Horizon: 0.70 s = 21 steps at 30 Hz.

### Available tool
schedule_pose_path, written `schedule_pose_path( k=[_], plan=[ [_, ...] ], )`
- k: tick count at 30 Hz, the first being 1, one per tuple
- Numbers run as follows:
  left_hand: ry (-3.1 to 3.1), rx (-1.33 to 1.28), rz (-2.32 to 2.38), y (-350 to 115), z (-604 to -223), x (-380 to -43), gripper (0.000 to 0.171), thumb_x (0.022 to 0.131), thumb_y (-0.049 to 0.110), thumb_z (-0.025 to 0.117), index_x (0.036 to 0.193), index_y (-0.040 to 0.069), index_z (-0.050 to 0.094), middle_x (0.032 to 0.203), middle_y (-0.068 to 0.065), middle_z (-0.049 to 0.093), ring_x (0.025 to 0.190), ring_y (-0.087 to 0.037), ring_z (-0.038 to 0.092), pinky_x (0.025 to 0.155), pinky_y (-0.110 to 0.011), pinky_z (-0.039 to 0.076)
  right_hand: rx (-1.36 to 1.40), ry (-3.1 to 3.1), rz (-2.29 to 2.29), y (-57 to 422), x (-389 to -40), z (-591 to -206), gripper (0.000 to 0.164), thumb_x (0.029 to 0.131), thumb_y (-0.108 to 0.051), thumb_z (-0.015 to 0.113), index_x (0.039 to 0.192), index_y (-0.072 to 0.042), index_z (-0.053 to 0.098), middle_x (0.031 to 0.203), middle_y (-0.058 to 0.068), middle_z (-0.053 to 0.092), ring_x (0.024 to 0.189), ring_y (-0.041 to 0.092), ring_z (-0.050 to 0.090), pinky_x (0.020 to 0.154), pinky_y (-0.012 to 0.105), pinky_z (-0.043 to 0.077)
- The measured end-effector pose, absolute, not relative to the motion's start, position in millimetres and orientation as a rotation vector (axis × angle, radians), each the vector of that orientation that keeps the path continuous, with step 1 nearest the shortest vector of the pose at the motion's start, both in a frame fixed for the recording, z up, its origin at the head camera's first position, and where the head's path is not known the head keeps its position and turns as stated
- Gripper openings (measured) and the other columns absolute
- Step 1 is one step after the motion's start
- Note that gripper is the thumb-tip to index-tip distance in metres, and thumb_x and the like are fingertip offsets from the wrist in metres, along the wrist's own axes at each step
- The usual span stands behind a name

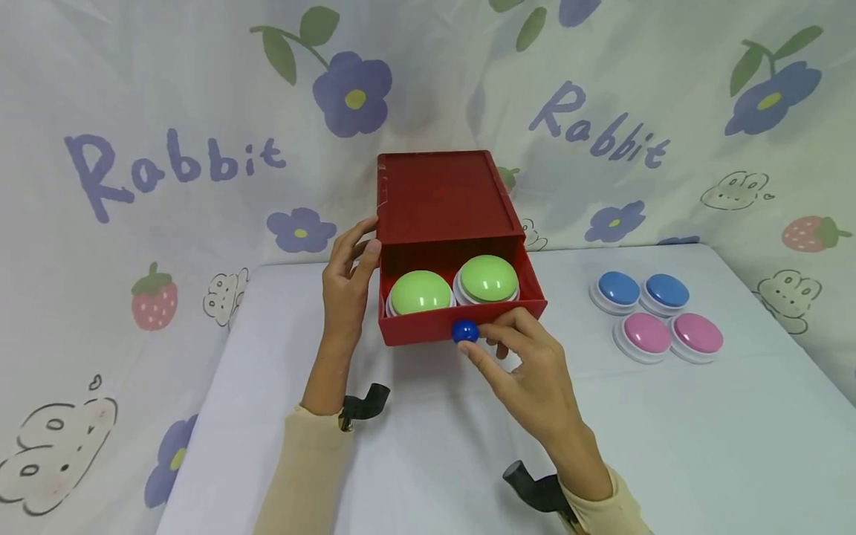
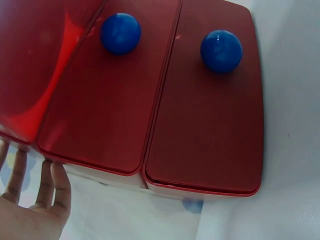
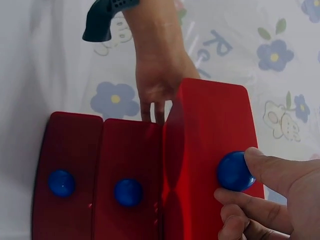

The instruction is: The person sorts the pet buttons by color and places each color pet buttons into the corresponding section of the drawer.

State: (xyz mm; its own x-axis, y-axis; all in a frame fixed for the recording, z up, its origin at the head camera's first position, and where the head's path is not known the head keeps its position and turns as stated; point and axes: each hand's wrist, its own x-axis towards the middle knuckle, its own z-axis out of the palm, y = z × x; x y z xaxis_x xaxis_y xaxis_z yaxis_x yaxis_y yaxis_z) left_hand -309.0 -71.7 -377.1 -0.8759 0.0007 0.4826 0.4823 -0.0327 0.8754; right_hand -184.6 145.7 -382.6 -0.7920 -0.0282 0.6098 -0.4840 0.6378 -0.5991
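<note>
A red drawer cabinet stands at the back of the table, its top drawer pulled out. Two green dome push buttons with white bases sit inside that drawer. My right hand pinches the drawer's round blue knob between thumb and fingers. My left hand rests against the cabinet's left side, fingers extended. Below, two lower drawers are closed, each with a blue knob, as the left wrist view shows.
On the table to the right, two blue push buttons sit behind two pink push buttons, close together. A patterned cloth hangs behind the cabinet. White cloth covers the table.
</note>
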Motion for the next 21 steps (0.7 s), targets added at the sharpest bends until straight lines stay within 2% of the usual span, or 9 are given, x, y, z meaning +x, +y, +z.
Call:
schedule_pose_path(
  k=[11,21],
  plan=[
    [-1.923,-0.498,-1.964,-70.5,-374.9,-307.2,0.042,0.101,0.016,0.055,0.142,0.005,0.055,0.141,-0.003,0.052,0.123,-0.032,0.050,0.096,-0.030,0.051,0.420,-2.270,1.083,146.7,-185.8,-379.6,0.022,0.077,-0.015,0.088,0.096,-0.006,0.078,0.088,-0.004,0.057,0.078,0.009,0.053,0.060,0.023,0.048],
    [-1.914,-0.501,-1.982,-70.3,-374.9,-307.7,0.042,0.101,0.016,0.055,0.142,0.006,0.055,0.141,-0.003,0.051,0.122,-0.028,0.050,0.094,-0.028,0.051,0.444,-2.271,1.022,147.5,-189.2,-381.7,0.025,0.078,-0.015,0.087,0.097,-0.003,0.077,0.090,0.000,0.057,0.079,0.010,0.053,0.061,0.022,0.048]
  ],
)
